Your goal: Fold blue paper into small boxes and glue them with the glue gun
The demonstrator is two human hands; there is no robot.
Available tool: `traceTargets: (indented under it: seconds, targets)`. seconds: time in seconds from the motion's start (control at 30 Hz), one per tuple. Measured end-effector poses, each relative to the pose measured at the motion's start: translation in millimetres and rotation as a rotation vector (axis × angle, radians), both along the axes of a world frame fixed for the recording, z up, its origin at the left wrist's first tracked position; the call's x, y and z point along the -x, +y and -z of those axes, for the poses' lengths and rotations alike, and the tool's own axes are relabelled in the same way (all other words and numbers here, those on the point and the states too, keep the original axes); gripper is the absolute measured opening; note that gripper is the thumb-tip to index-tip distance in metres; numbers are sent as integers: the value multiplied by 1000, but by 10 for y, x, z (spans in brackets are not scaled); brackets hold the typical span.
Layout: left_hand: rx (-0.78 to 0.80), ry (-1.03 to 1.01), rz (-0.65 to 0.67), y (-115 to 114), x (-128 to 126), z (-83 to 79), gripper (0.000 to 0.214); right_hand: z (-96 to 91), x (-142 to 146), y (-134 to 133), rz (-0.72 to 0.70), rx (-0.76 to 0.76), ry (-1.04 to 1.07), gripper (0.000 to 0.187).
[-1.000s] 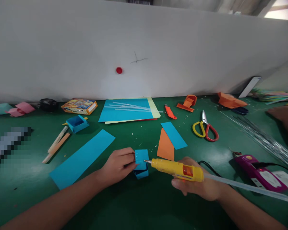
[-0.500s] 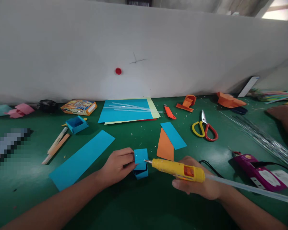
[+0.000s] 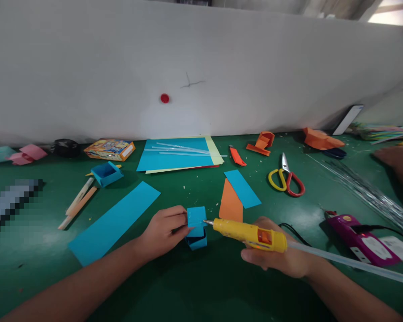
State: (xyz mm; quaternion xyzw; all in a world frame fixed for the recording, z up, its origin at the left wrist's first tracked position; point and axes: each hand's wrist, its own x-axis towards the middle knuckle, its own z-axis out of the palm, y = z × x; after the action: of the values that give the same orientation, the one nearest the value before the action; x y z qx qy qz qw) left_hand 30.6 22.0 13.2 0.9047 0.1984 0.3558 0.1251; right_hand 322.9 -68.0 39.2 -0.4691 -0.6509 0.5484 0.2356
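Note:
My left hand [image 3: 166, 229] pinches the left side of a small folded blue paper box [image 3: 196, 217] above the green table. In my right hand [image 3: 275, 259] is a yellow hot glue gun [image 3: 248, 233], a long clear glue stick [image 3: 349, 263] poking out of its back. The metal nozzle points left, at the right edge of the box's upper face, where shiny glue shows. A blue paper strip [image 3: 116, 221] lies left of my left hand. Just beyond the glue gun, a small blue paper piece [image 3: 242, 188] overlaps an orange one [image 3: 231, 203].
Scissors [image 3: 287, 176], a red cutter [image 3: 237, 156] and stacked paper sheets [image 3: 177, 156] lie farther back. A purple power strip [image 3: 361, 237] and clear glue sticks [image 3: 372, 192] are on the right, near another person's hand [image 3: 394, 158]. Another blue box [image 3: 107, 174] sits left.
The nozzle has shifted slightly right along the box's upper face, to its edge. My left hand keeps its hold on the box.

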Motion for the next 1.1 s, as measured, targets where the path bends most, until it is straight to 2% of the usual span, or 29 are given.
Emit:
traceTargets:
  seconds: [0.17,0.33,0.5,0.63,0.73,0.9,1.1]
  targets:
    - [0,13,-15,3,6,8,26,1,7,-16,19,-58,-1,46]
    - [-8,8,-10,2,2,9,28,21,-4,-15,22,-15,17,41]
    - [-15,-10,0,2,-4,2,31,74,-36,-19,112,-17,40,40]
    - [-1,12,2,4,2,4,32,96,-44,-29,74,-87,56,39]
    - [3,14,12,7,8,9,31,35,-21,-6,40,-171,32,41]
    - [-3,4,11,10,10,12,29,-118,37,79,-158,-288,23,36]
    - [-3,-3,16,4,7,0,29,-97,46,73,-110,-188,214,23]
